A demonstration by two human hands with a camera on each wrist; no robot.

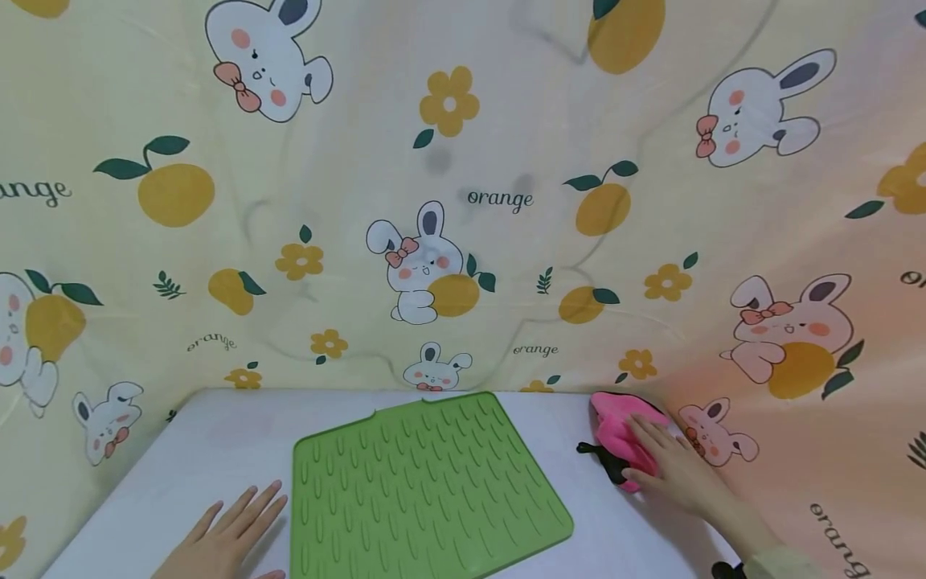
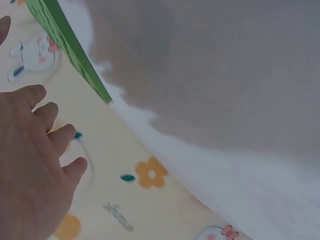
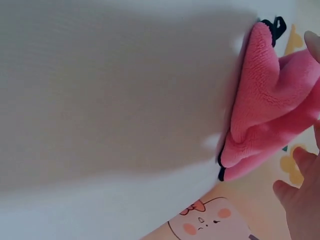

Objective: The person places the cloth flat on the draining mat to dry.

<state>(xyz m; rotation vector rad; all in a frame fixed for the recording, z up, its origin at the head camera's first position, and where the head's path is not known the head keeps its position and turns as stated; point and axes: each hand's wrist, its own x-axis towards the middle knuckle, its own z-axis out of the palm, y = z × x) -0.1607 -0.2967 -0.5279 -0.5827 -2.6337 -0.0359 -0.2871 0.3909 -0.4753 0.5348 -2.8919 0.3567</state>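
A pink plush cloth with black edging and a black loop (image 1: 611,426) lies bunched at the right of the white table. My right hand (image 1: 676,470) rests over it, fingers extended across the top and thumb near the black part. In the right wrist view the cloth (image 3: 260,100) rises in folds close to the thumb, while the outer fingers (image 3: 302,160) are spread apart from it. My left hand (image 1: 224,539) is at the near left with fingers spread and nothing in it. Beside it lies a green ridged mat (image 1: 427,482).
The white table (image 1: 217,426) backs onto a hanging fabric (image 1: 347,161) printed with rabbits and oranges, which also runs down both sides. A small black item (image 1: 727,569) shows at the lower right, by the right sleeve (image 1: 781,563).
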